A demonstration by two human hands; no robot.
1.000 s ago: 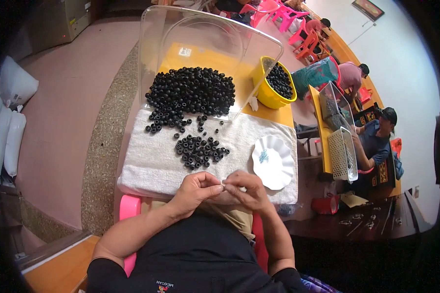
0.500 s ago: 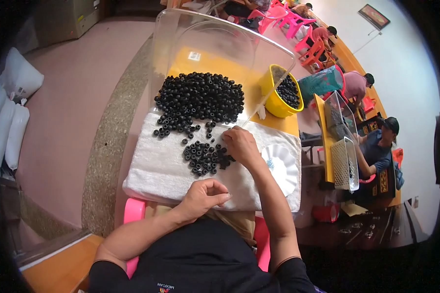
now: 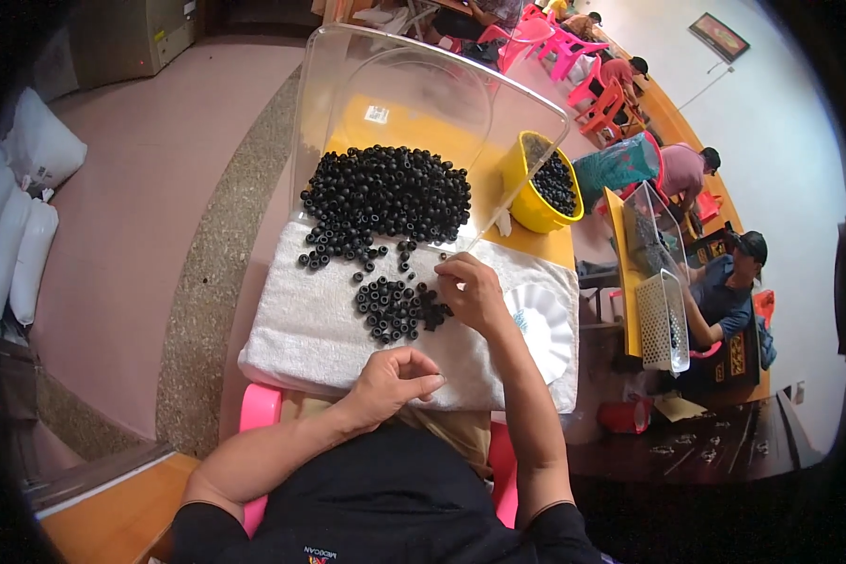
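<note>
1. the small cluster of black rings (image 3: 392, 308) lies flat on the white towel (image 3: 301, 324), holes mostly facing up.
2. my right hand (image 3: 470, 293) rests at its right edge, fingertips pressed among the rings.
3. my left hand (image 3: 395, 381) is curled closed nearer me; i cannot tell whether it pinches anything.
4. the yellow bucket (image 3: 536, 188) holds more rings.

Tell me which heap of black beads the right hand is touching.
The small heap on the white towel, nearest the person; the right hand rests at its edge.
</note>
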